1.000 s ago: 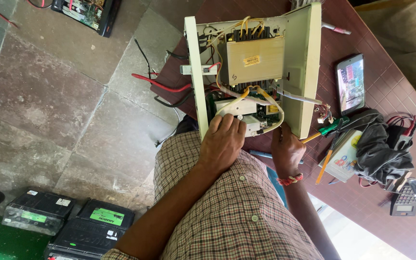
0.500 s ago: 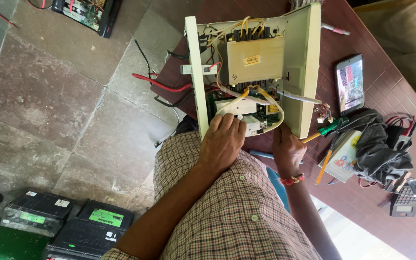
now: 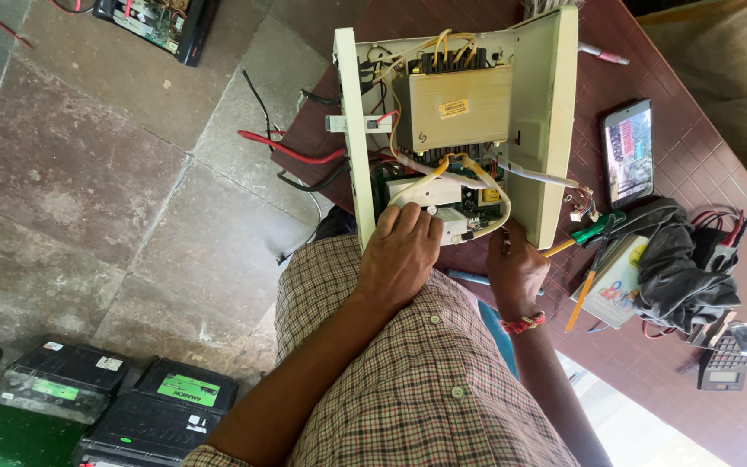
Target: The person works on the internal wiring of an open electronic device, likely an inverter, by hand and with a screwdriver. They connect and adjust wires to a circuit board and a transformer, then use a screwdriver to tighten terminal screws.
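Observation:
An open cream metal case (image 3: 551,121) of an electrical unit stands on a dark red table (image 3: 650,52), showing a beige transformer block (image 3: 460,108), yellow wires (image 3: 477,169) and a circuit board. My left hand (image 3: 399,255) lies over a white block (image 3: 421,192) at the near end of the case, fingers curled on it. My right hand (image 3: 516,272), with a red thread at the wrist, is closed at the case's near right corner around a thin dark tool (image 3: 505,240); its tip is hidden.
A phone (image 3: 627,154), a green-handled screwdriver (image 3: 594,232), a booklet (image 3: 616,281), a dark cloth (image 3: 680,259) and a calculator (image 3: 724,367) lie right of the case. Red and black cables (image 3: 291,151) hang off the table. Two batteries (image 3: 166,406) sit on the stone floor.

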